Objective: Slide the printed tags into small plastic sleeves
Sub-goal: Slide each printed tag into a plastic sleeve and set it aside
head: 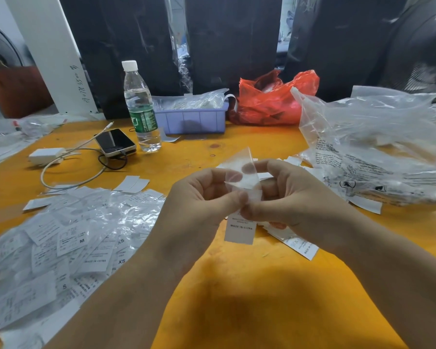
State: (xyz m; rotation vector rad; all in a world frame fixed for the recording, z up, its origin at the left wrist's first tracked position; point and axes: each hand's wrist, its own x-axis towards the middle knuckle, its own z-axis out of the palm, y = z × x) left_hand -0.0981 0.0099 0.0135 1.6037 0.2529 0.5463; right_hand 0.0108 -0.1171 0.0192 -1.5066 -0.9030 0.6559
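A heap of sleeved tags [68,238] lay at the left of the yellow table [249,298]. My left hand [199,205] pinched the clear plastic sleeve [242,170] between thumb and curled fingers. My right hand [287,195] pinched the printed tag [240,229] at the sleeve's lower edge; the tag hung below both thumbs. A large clear bag [378,147] lay at the right.
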